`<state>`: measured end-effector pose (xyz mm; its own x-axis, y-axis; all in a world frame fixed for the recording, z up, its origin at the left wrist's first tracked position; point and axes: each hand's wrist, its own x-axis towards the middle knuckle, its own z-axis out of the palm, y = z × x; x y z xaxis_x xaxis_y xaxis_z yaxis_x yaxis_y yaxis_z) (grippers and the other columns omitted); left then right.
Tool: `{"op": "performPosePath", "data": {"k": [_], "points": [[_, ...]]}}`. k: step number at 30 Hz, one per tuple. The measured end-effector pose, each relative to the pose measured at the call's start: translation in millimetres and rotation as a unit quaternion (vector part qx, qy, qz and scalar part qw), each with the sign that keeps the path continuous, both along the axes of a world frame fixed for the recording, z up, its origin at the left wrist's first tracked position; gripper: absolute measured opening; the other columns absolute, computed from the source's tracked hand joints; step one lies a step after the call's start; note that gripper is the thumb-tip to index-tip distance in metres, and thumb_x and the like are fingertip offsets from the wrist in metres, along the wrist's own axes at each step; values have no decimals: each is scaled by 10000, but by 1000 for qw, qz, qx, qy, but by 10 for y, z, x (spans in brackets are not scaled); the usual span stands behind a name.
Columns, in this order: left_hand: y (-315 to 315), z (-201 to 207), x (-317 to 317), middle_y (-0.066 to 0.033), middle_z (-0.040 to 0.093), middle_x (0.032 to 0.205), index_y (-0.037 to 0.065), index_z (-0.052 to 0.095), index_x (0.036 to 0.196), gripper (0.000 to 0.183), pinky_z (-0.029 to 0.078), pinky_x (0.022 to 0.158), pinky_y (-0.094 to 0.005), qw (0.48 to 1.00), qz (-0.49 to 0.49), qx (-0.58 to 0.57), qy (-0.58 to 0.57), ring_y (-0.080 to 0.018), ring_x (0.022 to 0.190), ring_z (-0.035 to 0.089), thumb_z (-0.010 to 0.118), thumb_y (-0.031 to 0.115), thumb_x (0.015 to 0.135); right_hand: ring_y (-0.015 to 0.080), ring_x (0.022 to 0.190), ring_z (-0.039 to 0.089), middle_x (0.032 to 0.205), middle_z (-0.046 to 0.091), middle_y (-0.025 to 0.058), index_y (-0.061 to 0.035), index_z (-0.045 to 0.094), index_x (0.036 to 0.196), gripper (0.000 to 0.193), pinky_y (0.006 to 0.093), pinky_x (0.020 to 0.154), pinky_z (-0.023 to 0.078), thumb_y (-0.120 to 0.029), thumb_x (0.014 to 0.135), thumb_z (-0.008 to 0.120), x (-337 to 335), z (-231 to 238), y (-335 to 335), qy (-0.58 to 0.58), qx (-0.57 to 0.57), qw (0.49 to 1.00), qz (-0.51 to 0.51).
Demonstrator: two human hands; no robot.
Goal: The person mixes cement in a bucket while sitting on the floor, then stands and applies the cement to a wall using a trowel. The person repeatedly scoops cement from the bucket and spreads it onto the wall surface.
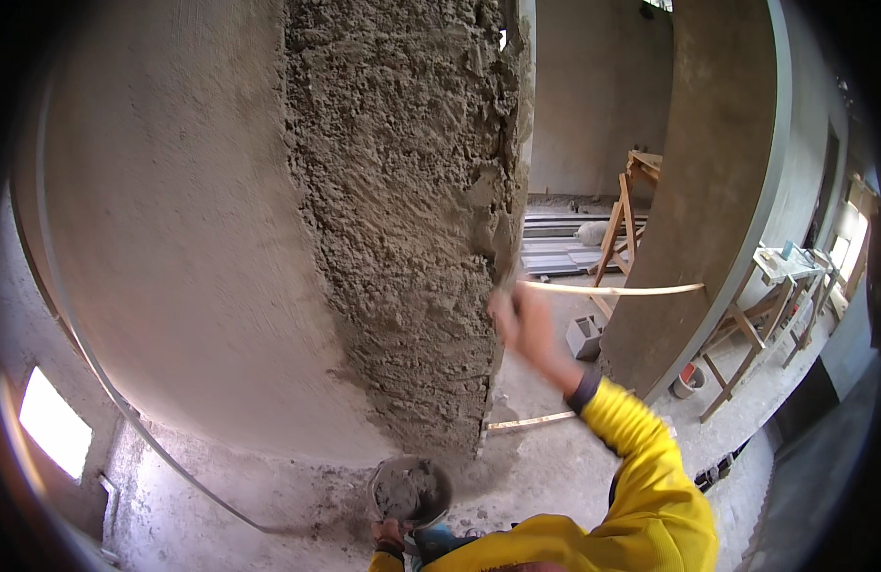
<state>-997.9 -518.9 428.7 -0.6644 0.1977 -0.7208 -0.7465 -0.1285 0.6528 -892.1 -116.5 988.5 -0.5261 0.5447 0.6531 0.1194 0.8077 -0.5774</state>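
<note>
My left hand (390, 532) grips the rim of a round dark bucket (374, 491) low in front of the wall. Wet grey mortar (409, 491) lies inside the bucket. My right hand (522, 322), smeared by motion, is raised at the right edge of the rough mortar strip (402, 200). Its fingers look closed, and a blurred greyish shape shows just above them; I cannot make out what it is. The strip's surface is coarse and lumpy, darker than the smooth plaster (183, 238) to its left. A straight pale edging (527, 105) runs down the corner.
Thin wooden strips (641, 290) cross the opening to the right, near my right forearm. Beyond it stand a wooden trestle (620, 224), a hollow block (583, 337) and a small bucket (688, 381). A work stand (774, 286) is far right. A hose-like line (140, 429) curves along the left.
</note>
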Motion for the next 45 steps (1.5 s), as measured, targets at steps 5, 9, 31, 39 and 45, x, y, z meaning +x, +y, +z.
{"op": "performPosePath", "data": {"k": [5, 9, 31, 39, 45], "points": [[593, 461, 240, -127, 613, 799, 72, 579, 874, 165, 523, 691, -473, 998, 11, -53, 20, -287, 753, 641, 567, 228, 822, 264, 967, 602, 938, 626, 57, -168, 618, 950, 134, 429, 801, 450, -267, 891, 551, 710, -2767, -778, -394, 244, 884, 61], [412, 191, 169, -126, 603, 855, 32, 535, 957, 255, 545, 604, -419, 992, -55, -78, 83, -270, 735, 641, 623, 142, 745, 182, 1025, 550, 1005, 630, 12, -158, 700, 841, 162, 365, 870, 385, -226, 769, 572, 358, -3954, -1163, -456, 391, 786, 145], [543, 563, 323, -222, 517, 986, 6, 393, 1144, 407, 580, 529, -503, 993, -68, -32, 89, -371, 627, 606, 497, -25, 752, 361, 987, 608, 988, 646, 138, -135, 642, 1047, 328, 450, 818, 499, -390, 841, 656, 957, -4510, -1522, -303, -202, 924, 112], [599, 359, 183, -211, 502, 969, 61, 400, 1158, 423, 511, 491, -459, 1000, 2, 2, -31, -324, 641, 556, 491, -13, 751, 369, 749, 598, 818, 602, 199, -31, 606, 944, 258, 434, 651, 465, -274, 876, 660, 925, -2328, -652, -147, -123, 981, 42], [636, 234, 115, -211, 502, 949, 61, 394, 1148, 414, 504, 479, -450, 1000, 13, -16, -3, -319, 625, 550, 491, -8, 751, 356, 575, 551, 653, 548, 179, -32, 584, 913, 251, 433, 541, 417, -271, 883, 653, 638, 58, 567, -8, 101, 995, -16]]}}
